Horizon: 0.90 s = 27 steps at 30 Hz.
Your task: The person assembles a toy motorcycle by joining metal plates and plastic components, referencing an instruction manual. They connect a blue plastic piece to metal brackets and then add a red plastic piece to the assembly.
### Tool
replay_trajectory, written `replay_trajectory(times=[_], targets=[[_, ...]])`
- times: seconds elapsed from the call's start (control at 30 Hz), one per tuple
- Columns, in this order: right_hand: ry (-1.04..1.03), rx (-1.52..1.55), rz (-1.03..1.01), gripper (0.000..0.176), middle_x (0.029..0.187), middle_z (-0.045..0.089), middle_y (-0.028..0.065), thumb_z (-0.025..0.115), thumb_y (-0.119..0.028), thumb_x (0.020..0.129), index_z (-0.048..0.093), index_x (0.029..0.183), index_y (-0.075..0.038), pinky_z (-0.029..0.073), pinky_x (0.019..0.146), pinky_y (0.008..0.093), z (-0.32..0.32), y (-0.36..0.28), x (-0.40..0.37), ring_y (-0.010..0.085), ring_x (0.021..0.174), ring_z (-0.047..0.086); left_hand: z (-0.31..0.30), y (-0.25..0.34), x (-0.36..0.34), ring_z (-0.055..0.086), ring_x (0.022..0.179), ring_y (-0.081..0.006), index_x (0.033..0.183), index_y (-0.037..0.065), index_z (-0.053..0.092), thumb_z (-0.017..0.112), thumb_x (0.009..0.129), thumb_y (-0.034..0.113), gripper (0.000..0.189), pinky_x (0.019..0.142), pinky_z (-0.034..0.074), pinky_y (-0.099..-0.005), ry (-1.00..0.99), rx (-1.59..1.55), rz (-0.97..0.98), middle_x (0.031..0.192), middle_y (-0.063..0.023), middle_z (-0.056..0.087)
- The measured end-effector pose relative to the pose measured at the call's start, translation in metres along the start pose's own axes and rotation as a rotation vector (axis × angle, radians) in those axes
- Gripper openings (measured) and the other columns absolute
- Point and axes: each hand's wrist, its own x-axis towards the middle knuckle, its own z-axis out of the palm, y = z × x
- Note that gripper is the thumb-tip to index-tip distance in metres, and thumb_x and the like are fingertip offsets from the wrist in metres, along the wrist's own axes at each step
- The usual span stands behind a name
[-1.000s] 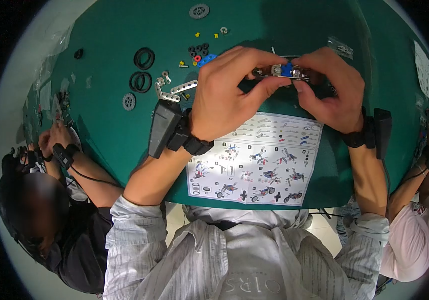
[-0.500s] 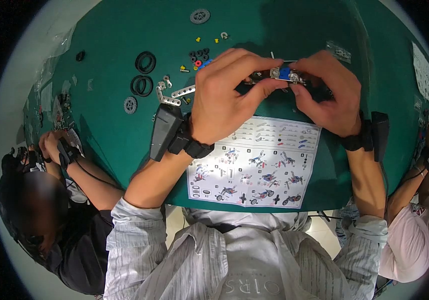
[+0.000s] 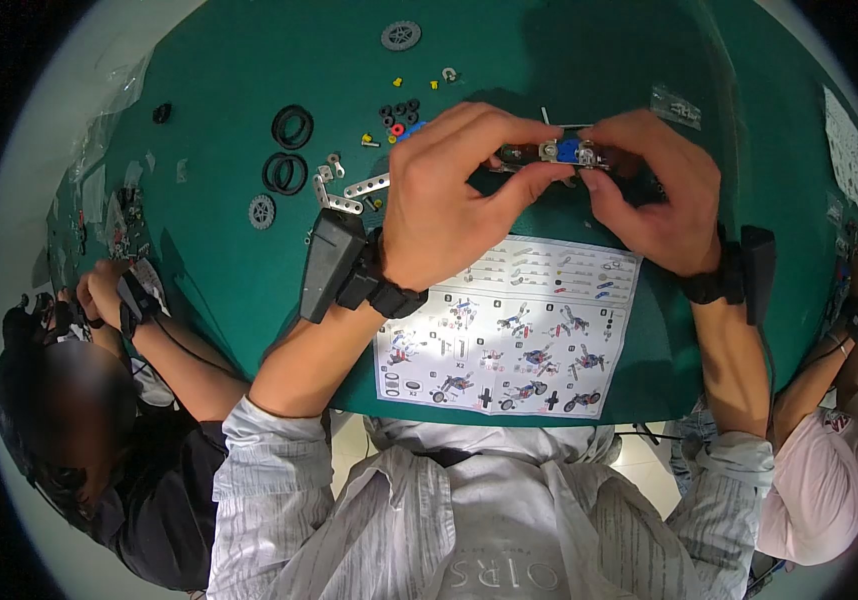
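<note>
At the bottom of my view, a pale striped shirt [image 3: 359, 520] carries lettering I can't read surely. Above lies one printed sheet [image 3: 509, 340], "X2" legible. At upper centre, my left hand [image 3: 454, 195] arches in from the left, my right hand [image 3: 659, 190] from the right, backs upward. Each pinches the one blue-and-metal assembly [image 3: 569, 151], fingers curled, thumb close beneath. In the upper left, I count two grey wheels [image 3: 262, 211], two groups of black tyres [image 3: 284, 173] and, higher, two small yellow pieces [image 3: 398, 82].
</note>
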Motion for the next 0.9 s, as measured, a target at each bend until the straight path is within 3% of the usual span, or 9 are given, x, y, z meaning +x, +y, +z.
replay_trajectory(times=[0.9], targets=[[0.011,-0.020,-0.034,0.032,0.089,0.069,0.0101,0.082,-0.005,0.077,0.070,0.107,-0.002,0.056,0.061,0.0294,-0.0011,-0.0016,0.0031,0.0223,0.071,0.069,-0.0004,0.0024,0.0007,0.064,0.074,-0.0139,0.112,0.004,0.077,0.082,0.082,0.002,0.030,0.067,0.052,-0.0251,-0.031,-0.045,0.006,0.094,-0.0075,0.073]])
